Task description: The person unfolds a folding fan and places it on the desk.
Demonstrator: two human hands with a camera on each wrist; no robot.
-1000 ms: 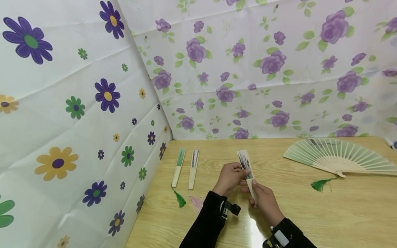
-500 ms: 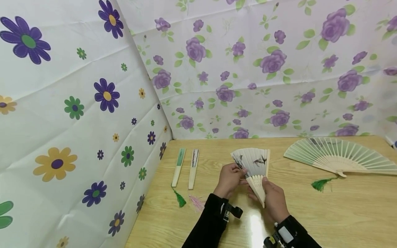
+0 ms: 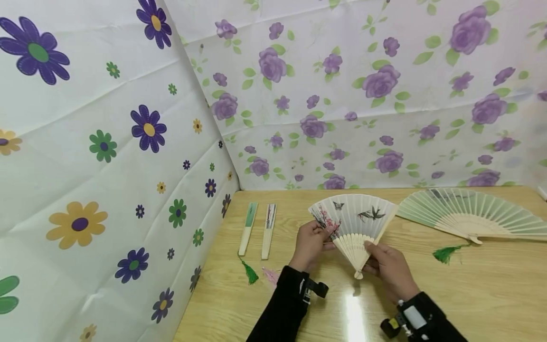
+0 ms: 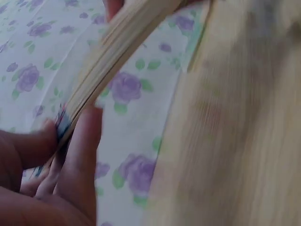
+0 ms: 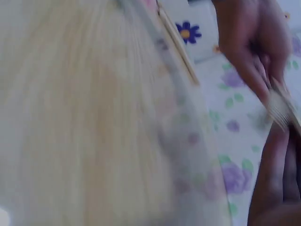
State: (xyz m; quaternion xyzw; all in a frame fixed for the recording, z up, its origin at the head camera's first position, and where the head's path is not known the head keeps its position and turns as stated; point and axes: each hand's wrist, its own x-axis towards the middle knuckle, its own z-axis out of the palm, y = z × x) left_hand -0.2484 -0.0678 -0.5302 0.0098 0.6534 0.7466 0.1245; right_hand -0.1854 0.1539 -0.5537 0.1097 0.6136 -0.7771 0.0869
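A white folding fan, printed with pink blossom, a butterfly and a bird, is spread partway above the wooden table in the head view. My left hand pinches its left edge between thumb and fingers. On the right side, the thumb and fingers of my right hand grip the pale ribs. The pivot end hangs free below both hands. In the left wrist view the fan's ribs run edge-on from my fingers. The right wrist view is blurred, with part of the fan between both hands.
Two folded fans, one green-topped and one white-topped, lie at the left. Their green tassel and pink tassel trail toward the front. A spread pale-green fan lies at the right. Flowered cloth stands behind the table.
The white fan has gone from folded to spread widely. My right hand has moved to the right with the ribs, while my left hand has stayed nearly in place on the left edge.
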